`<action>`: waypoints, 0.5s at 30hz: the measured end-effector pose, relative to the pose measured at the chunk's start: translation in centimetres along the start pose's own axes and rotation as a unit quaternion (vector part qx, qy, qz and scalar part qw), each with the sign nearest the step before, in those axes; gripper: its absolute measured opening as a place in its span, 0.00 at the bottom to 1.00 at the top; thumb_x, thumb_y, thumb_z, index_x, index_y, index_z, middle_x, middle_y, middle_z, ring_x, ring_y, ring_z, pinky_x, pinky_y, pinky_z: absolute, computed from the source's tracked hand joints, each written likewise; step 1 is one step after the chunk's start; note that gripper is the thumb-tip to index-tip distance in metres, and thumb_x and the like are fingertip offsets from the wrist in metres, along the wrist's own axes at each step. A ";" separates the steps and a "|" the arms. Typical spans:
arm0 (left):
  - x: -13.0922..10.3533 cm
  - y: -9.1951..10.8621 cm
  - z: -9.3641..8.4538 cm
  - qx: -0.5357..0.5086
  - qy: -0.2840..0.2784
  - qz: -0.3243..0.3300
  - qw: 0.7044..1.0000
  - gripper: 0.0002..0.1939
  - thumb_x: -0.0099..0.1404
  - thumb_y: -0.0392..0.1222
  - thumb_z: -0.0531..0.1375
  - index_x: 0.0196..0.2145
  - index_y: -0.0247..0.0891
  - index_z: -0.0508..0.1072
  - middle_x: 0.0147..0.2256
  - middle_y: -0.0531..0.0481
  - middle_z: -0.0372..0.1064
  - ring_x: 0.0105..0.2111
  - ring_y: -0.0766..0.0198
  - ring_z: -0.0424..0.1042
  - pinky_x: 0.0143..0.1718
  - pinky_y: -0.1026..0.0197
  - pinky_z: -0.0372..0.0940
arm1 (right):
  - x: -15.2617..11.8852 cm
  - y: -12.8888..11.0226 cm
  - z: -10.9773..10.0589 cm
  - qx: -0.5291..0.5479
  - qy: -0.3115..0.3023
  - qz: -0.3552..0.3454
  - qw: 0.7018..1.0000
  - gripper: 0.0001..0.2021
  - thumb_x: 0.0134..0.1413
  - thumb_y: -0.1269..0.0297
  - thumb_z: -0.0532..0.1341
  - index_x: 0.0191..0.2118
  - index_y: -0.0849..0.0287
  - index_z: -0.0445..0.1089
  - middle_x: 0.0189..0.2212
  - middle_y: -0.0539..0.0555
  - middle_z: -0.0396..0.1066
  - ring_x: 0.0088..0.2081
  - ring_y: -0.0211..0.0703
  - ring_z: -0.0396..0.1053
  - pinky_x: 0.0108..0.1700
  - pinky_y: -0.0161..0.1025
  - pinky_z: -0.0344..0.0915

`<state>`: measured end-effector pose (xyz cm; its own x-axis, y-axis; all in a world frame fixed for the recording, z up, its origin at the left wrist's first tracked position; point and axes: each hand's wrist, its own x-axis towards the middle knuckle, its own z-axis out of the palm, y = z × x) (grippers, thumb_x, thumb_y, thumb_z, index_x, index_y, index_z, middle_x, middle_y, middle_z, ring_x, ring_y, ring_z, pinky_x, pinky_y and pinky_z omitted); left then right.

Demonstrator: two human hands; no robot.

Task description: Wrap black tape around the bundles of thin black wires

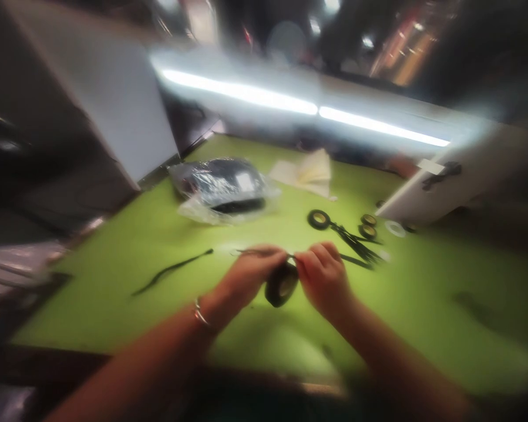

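Both hands meet over the front middle of the green table (180, 316). My left hand (253, 269) is closed on a thin dark cable (250, 252), whose end sticks out to the left. Opposite it, my right hand (323, 275) pinches at the same cable with bent fingers; the exact grip is blurred. A roll of black tape (275, 290) hangs just below the fingertips, between the hands. Whether its loose end is wrapped on the cable I cannot tell. To the left lies a short black cable (171, 270).
A clear plastic bag (220, 187) with dark contents lies behind, beside cream paper (310, 173). Right of these are another black tape roll (318, 219), several black cables (356, 243), small rolls (368, 225) and a white ring (395, 228). Upright panels flank the table under a bright tube light (242, 91).
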<state>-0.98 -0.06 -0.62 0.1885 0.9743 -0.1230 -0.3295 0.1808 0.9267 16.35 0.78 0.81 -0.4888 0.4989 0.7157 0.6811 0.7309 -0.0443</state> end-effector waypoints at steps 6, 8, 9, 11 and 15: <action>0.2 -0.1 -0.1 0.019 0.014 0.016 1.000 0.11 0.53 0.45 0.68 0.30 0.34 0.78 0.28 0.48 0.74 0.29 0.65 0.71 0.33 0.64 0.64 | 0.2 0.4 0.0 0.109 -0.015 0.045 0.993 0.02 0.57 0.71 0.59 0.34 0.57 0.67 0.28 0.52 0.67 0.34 0.44 0.61 0.38 0.40 0.62; 0.2 -0.1 0.1 0.053 0.022 0.032 0.998 0.11 0.53 0.45 0.68 0.31 0.34 0.78 0.27 0.49 0.74 0.28 0.64 0.71 0.32 0.63 0.65 | 0.3 0.4 -0.2 0.135 -0.056 0.064 0.987 0.02 0.58 0.69 0.58 0.37 0.58 0.67 0.29 0.53 0.68 0.34 0.43 0.63 0.38 0.40 0.61; 0.1 0.0 0.2 0.066 0.027 0.042 0.997 0.11 0.53 0.44 0.68 0.30 0.34 0.77 0.27 0.49 0.74 0.28 0.64 0.71 0.31 0.63 0.65 | 0.3 0.4 -0.2 0.133 -0.077 0.065 0.986 0.03 0.59 0.69 0.57 0.36 0.58 0.68 0.29 0.53 0.69 0.33 0.43 0.63 0.37 0.40 0.61; -0.1 0.1 0.5 0.078 0.040 0.060 0.994 0.10 0.53 0.44 0.68 0.30 0.34 0.77 0.27 0.49 0.74 0.29 0.64 0.71 0.32 0.63 0.65 | 0.3 0.5 -0.3 0.122 -0.104 0.055 0.986 0.07 0.61 0.69 0.55 0.34 0.58 0.68 0.27 0.53 0.68 0.31 0.42 0.62 0.35 0.40 0.60; -0.1 -0.1 0.7 0.065 0.042 0.057 0.995 0.13 0.54 0.47 0.68 0.35 0.36 0.76 0.28 0.49 0.73 0.29 0.63 0.71 0.32 0.63 0.65 | 0.3 0.8 -0.2 0.146 -0.094 0.056 0.983 0.07 0.61 0.70 0.55 0.33 0.59 0.68 0.27 0.53 0.68 0.32 0.42 0.62 0.36 0.40 0.60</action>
<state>-0.34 -0.27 -0.47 0.0774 0.9962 -0.0387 -0.2209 0.0550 0.9737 16.84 1.37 1.12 -0.5300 0.6412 0.5550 0.5646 0.7551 -0.3332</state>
